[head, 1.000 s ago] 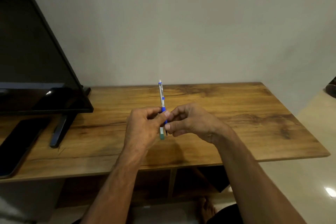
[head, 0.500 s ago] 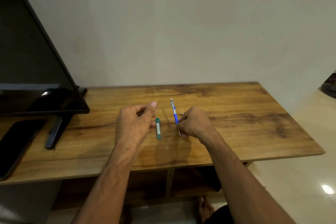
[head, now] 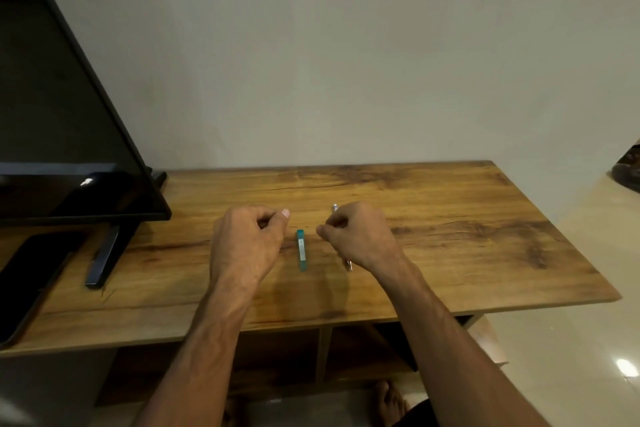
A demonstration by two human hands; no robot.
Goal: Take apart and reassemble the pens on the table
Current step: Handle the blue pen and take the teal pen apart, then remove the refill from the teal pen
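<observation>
Since half a second ago the right hand has lowered the blue-and-white pen toward the surface, and the left hand has drifted a little further from it, so the two hands now sit apart with the teal piece between them. At the far left a dark screen (head: 62, 121) stands on its foot, with a black tablet-like slab (head: 31, 274) lying near it; neither matters to the step. The left hand (head: 246, 246) is curled into a loose fist, fingers (head: 284, 214) together, and I cannot tell whether it holds any small part. Just right of it the teal piece (head: 301, 250) lies flat on the surface (head: 485, 253), pointing near to far, touched by neither hand. The right hand (head: 360, 236) is closed around the pen (head: 335, 208), of which only the far tip and a near end by the wrist show. To do this well, the pen should probably be laid down parallel to the teal piece and just beside it, released only once resting, so it cannot roll off.
</observation>
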